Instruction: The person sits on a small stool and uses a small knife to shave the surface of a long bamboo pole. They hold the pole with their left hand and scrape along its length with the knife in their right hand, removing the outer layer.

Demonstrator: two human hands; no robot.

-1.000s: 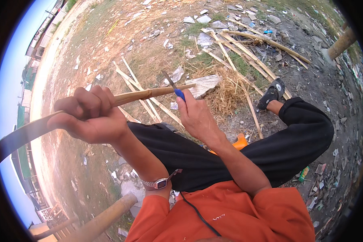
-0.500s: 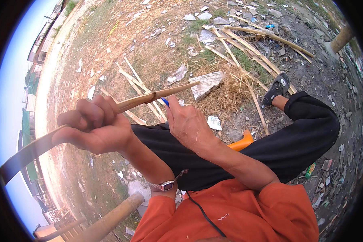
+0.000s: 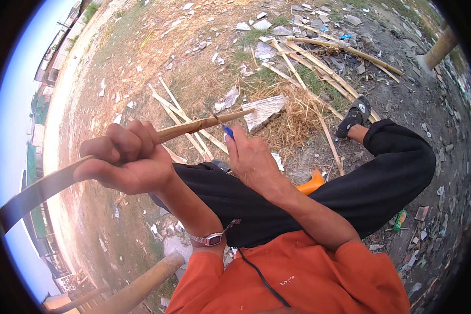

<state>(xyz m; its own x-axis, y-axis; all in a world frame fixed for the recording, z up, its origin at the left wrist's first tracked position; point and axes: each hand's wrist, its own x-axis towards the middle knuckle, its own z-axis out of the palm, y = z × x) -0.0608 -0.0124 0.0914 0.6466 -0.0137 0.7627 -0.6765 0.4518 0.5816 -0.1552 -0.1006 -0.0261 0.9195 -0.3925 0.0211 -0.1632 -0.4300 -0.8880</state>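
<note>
A long split bamboo strip [image 3: 191, 127] runs from the lower left edge up toward the middle, narrowing at its far end. My left hand [image 3: 128, 159] is closed round its middle, fingers wrapped over the top. To the right, my right hand [image 3: 254, 159] grips a knife [image 3: 227, 130] by its blue handle. The thin blade crosses the strip between my left hand and the far tip, touching or very close to it. My fingers hide most of the handle.
Cut bamboo strips [image 3: 324, 73] lie on the littered ground beyond my leg, with more strips [image 3: 180, 115] at left. A pale broken slab [image 3: 264, 112] sits beside dry straw [image 3: 298, 112]. An orange object [image 3: 312, 183] shows by my thigh. A thick pole [image 3: 146, 280] stands lower left.
My right hand and the knife have slid a little along the strip toward its far tip, and more of the blade shows. My left hand keeps its hold.
</note>
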